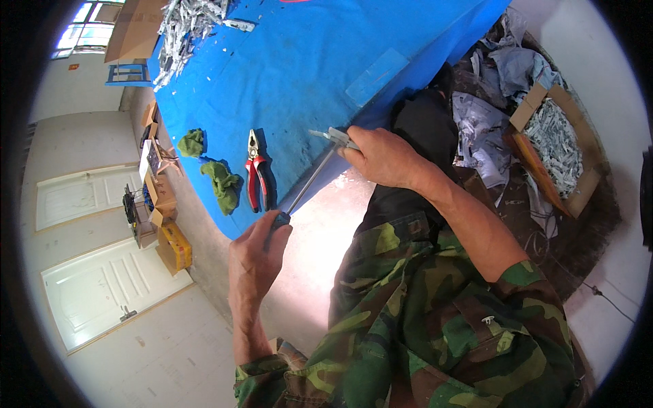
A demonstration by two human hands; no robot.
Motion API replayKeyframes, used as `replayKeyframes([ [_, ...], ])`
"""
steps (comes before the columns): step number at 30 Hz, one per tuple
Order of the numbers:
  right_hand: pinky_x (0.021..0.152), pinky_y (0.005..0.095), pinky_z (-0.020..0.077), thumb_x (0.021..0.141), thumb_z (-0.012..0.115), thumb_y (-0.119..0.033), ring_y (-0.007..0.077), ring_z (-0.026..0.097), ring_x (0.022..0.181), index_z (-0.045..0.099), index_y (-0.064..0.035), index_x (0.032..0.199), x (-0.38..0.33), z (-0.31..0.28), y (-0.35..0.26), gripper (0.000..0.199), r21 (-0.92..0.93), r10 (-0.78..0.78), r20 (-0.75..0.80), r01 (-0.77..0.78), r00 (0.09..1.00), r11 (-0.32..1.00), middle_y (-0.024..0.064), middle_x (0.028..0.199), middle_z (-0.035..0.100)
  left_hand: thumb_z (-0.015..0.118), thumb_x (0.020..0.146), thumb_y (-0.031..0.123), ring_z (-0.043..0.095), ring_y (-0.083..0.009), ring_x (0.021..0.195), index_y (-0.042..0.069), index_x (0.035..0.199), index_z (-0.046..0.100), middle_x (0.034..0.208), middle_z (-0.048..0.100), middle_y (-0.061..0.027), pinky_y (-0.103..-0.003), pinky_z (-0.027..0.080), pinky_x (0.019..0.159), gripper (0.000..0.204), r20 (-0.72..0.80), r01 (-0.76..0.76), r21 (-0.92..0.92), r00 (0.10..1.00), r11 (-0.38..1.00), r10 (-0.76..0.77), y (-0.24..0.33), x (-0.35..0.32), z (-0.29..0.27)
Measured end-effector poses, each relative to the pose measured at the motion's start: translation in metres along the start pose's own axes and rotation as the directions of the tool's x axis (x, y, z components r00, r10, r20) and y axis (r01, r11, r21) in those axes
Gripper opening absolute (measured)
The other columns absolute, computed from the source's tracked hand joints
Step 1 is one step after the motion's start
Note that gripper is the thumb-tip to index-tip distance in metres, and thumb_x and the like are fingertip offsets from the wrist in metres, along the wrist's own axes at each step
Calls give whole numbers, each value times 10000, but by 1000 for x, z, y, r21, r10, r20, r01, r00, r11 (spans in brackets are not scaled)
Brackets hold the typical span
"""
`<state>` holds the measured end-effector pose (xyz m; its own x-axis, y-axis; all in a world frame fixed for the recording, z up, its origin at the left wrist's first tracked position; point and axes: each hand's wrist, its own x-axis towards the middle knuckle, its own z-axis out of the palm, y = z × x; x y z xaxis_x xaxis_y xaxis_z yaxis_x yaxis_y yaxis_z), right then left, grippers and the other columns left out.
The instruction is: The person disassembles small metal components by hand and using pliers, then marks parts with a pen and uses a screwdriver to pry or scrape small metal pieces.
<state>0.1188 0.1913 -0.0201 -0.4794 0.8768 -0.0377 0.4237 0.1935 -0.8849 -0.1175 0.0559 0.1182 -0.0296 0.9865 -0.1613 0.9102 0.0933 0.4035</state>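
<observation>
My left hand [257, 250] is closed round the dark blue handle of a screwdriver [311, 178], whose long metal shaft slants up to the right. A small pale grey metal part [338, 138] is pinched in my right hand [381, 156], just off the table's near edge. The screwdriver's tip meets this part or lies right beside it; I cannot tell which. On the blue cloth, left of the shaft, lie red-handled combination pliers [255, 173] with their jaws pointing away. Two crumpled green cloths [221, 185] rest left of the pliers.
A blue cloth covers the table [299, 75]. At its far left is a heap of grey metal parts [190, 30]. On the right, an open cardboard box [554, 146] holds many similar parts beside crumpled plastic bags [481, 129]. Cardboard boxes [173, 246] stand along the left wall.
</observation>
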Motion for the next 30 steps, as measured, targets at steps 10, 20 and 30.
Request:
replayKeyframes([
  [10,667,491,496,1010,652,-262,410,654,731,579,44,920,9,-2,14,327,137,-38,97,24,995,990,271,799,639,708,985,188,681,-210,672,8,1164,740,754,691,-139,-333,534,633,256,88,84,-80,993,993,-77,-18,13,3],
  [20,621,375,461,1045,598,-307,157,539,675,618,21,933,19,-4,25,347,468,-4,315,-152,949,871,69,744,583,656,1047,406,521,-74,586,-46,1213,705,728,617,-24,-262,396,506,483,315,356,-509,924,784,-216,-54,24,29],
  [30,492,235,295,1099,575,-304,23,378,588,615,-46,1064,18,-16,18,264,590,59,501,-391,863,706,-88,725,421,639,1050,490,502,-63,468,-7,1213,698,701,629,-23,-238,358,399,526,283,297,-663,949,687,-137,-69,17,67],
])
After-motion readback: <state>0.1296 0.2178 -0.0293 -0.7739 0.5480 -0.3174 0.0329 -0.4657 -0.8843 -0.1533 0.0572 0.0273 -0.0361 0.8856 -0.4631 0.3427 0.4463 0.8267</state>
